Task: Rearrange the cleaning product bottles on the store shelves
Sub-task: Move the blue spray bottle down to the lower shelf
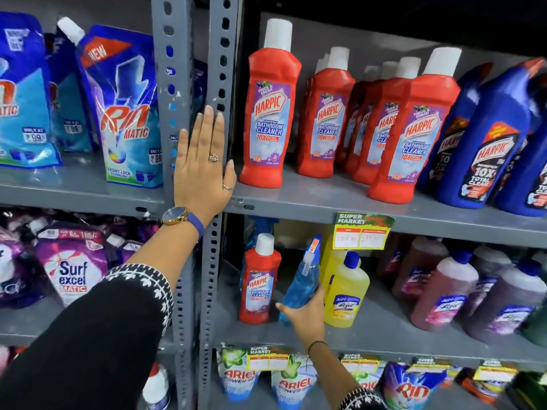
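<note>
Blue spray bottle, tilted, gripped by right hand beside yellow Lizol bottle. Left hand, fingers spread flat, presses grey shelf upright, well above.

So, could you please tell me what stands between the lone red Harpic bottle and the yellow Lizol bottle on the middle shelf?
The blue spray bottle, tilted and held by the right hand, as the head view shows.
</note>
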`<action>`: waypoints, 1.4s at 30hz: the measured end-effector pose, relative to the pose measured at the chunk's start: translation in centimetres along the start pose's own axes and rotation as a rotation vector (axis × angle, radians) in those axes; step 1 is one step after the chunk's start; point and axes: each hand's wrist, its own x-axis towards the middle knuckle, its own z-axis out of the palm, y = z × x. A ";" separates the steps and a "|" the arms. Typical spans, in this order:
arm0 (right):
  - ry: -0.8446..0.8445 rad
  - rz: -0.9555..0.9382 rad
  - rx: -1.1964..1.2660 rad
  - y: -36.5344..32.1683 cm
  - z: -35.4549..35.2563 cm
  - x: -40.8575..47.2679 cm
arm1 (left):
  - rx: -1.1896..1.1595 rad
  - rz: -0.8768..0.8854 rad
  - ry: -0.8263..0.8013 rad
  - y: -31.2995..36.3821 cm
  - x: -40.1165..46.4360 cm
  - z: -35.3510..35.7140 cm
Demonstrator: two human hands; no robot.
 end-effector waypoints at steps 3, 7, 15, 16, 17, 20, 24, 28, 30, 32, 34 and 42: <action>0.055 0.043 -0.039 0.8 0.0 1.6 | 0.012 0.003 0.005 0.0 0.0 0.0; 0.086 0.077 -0.074 1.7 0.5 3.1 | 0.015 0.003 0.012 0.1 0.0 0.0; 0.131 0.146 -0.077 3.0 1.5 4.1 | 0.004 0.002 0.035 0.1 0.0 -0.1; 0.133 0.143 -0.076 3.1 1.6 4.1 | 0.005 0.002 0.035 0.1 0.0 -0.1; 0.136 0.138 -0.069 3.1 1.6 4.0 | 0.005 0.001 0.035 0.1 0.0 -0.1; 0.148 0.136 -0.028 2.8 1.7 3.6 | 0.002 0.000 0.039 0.1 0.1 -0.2; 0.156 0.140 -0.012 2.1 1.8 3.0 | 0.002 -0.004 0.036 0.2 0.1 -0.3; 0.268 0.208 -0.059 1.7 2.5 0.7 | 0.005 -0.010 0.027 0.3 0.1 -0.4; 0.373 0.223 -0.065 1.2 3.7 -1.3 | 0.005 -0.015 0.020 0.4 0.1 -0.4; 0.344 0.167 -0.006 0.4 5.1 -2.9 | 0.008 -0.020 0.016 0.4 0.2 -0.5; 0.209 0.117 0.042 -1.2 6.7 -3.5 | 0.017 -0.040 0.010 0.7 0.2 -0.5; 0.178 0.030 -0.089 -5.8 10.2 -1.3 | 0.001 -0.199 0.010 2.9 -2.1 0.4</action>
